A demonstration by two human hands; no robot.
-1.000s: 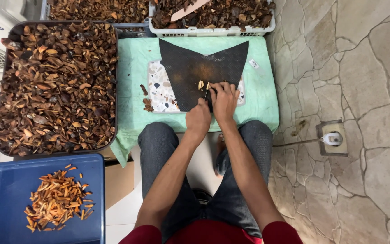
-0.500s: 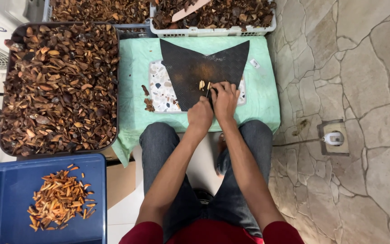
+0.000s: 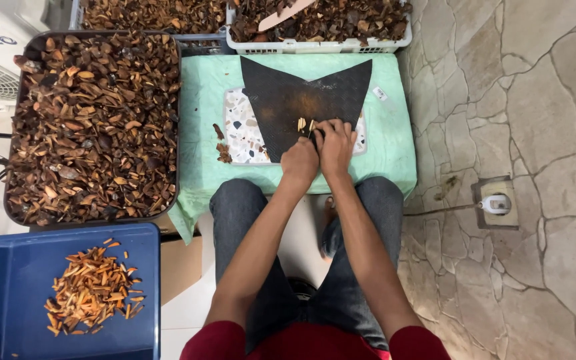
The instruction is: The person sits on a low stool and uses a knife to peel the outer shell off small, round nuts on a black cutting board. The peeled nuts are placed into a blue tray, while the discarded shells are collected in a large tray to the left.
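Observation:
Both my hands rest together on a black rubber mat point(image 3: 301, 93) that lies over a speckled tile point(image 3: 245, 137) on a green-covered table point(image 3: 385, 160). My left hand point(image 3: 299, 162) is closed, knuckles up, against my right hand point(image 3: 335, 141). My right hand grips a small dark tool, mostly hidden by the fingers. A pale split nut piece point(image 3: 302, 124) lies on the mat just beyond my fingertips. Whether my left hand holds anything is hidden.
A dark tray point(image 3: 15, 127) heaped with brown shells stands left of the table. A blue bin point(image 3: 8, 267) with orange-brown kernels point(image 3: 91, 288) sits at lower left. Two white crates point(image 3: 315, 45) of shells stand behind. A few shell scraps point(image 3: 223, 152) lie on the tile. Stone floor lies to the right.

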